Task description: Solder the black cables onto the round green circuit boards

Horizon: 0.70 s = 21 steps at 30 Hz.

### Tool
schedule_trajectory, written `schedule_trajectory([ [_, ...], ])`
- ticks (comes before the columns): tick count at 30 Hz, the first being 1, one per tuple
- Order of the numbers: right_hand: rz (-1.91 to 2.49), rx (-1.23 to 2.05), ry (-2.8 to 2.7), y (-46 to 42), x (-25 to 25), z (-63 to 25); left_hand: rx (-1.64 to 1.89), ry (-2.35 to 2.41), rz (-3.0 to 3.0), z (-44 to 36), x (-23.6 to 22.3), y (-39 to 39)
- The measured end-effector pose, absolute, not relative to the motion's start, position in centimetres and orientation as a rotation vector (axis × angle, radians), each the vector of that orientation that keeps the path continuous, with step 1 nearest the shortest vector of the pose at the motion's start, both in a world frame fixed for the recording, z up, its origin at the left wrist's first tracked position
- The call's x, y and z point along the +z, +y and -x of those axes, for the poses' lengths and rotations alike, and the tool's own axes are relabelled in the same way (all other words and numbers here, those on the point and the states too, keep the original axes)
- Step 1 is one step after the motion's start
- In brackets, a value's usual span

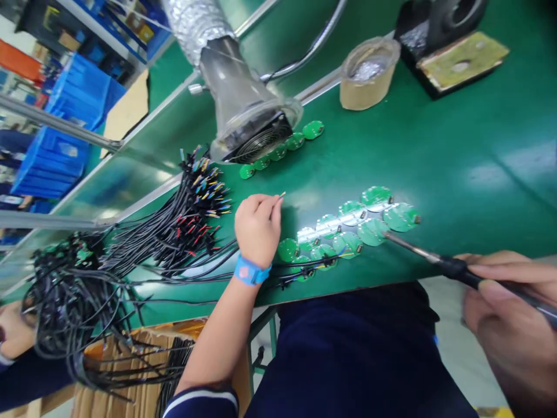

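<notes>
My left hand (260, 229), with a blue band at its wrist, is closed in a pinch above the green bench. Small bare wire ends (282, 195) poke out past its thumb and finger; black cable runs toward this hand from the left. In my right hand (509, 296) is a soldering iron (448, 266), fingers wrapped round its dark handle. The iron's tip points left, at or just over a round green circuit board (372, 231); contact cannot be made out. Around it lie several more such boards (401, 216) in two rows, with cables (324, 262) across the nearest ones.
A fume extractor nozzle (248, 98) hangs over another row of boards (313, 130). Cable bundles (174, 215) fill the left side. Behind are a cardboard-coloured ring (368, 87) and a soldering stand with yellow sponge (465, 61). Another person's hand (16, 331) touches cables at far left.
</notes>
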State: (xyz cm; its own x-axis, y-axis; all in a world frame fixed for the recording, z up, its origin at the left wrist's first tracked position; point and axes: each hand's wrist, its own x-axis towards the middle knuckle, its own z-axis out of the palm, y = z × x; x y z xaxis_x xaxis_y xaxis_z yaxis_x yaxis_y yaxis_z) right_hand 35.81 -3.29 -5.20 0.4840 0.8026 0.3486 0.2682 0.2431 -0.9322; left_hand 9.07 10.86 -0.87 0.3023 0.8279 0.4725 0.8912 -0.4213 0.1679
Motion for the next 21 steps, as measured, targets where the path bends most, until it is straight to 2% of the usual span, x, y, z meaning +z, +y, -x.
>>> schedule_trajectory([
  [3, 1.206, 0.485, -1.042, -3.2, -5.0, -36.2, -0.93, -1.515, 2.648, -11.4, 0.4, 7.8],
  [8, 1.161, 0.492, -1.2, -3.4, -4.8, -36.9, -0.813, -1.627, 2.975, -16.6, -0.3, 3.9],
  [13, 1.197, 0.498, -1.291, -3.7, -5.0, -37.1, -0.853, -1.662, 2.976, -18.9, -2.0, 3.7],
  [21, 1.292, 0.52, -1.271, -3.8, -5.3, -37.0, -0.924, -1.655, 2.992, -18.8, -1.9, 4.1],
])
